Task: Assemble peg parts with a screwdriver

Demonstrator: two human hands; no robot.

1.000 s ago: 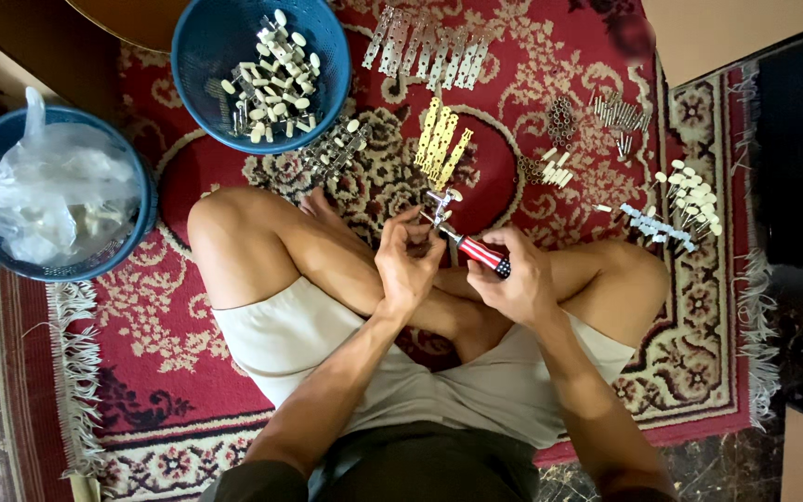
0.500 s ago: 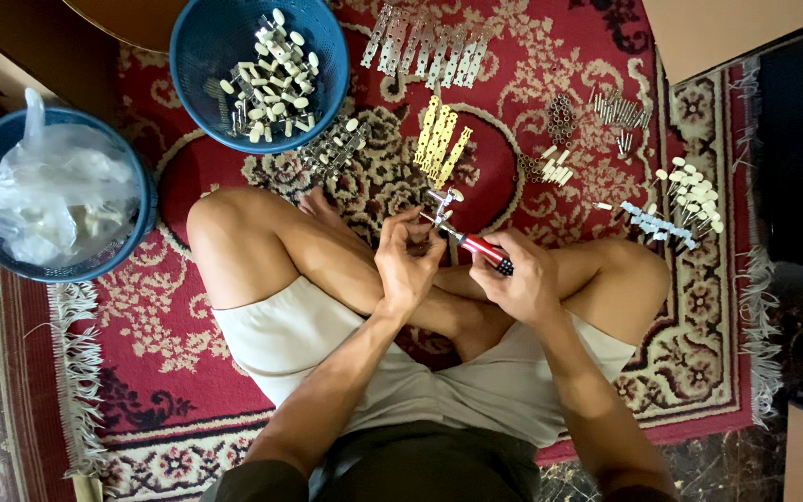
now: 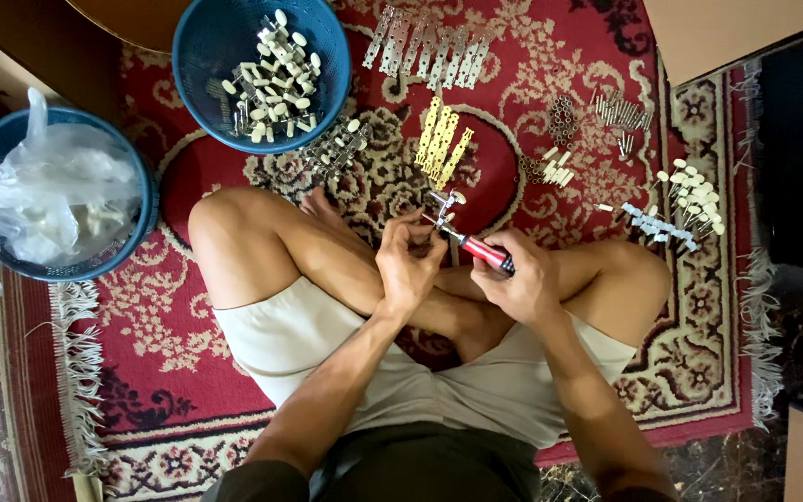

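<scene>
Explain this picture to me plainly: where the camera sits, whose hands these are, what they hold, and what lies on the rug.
The single view comes from a camera on the person's head, looking down at their crossed legs. The right hand grips a red-handled screwdriver; the left hand holds a small metal part at its tip. On the red patterned rug lie rows of yellow strips, silvery strips and white-capped pieces. One blue basket holds similar pieces; another holds a plastic bag.

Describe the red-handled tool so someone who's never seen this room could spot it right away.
Start at the red patterned rug where a person sits cross-legged. Just above the crossed shins, the right hand grips a red-handled screwdriver, its shaft pointing toward a small metal part at the left hand. It's the only red-handled thing among pale loose parts.
</scene>
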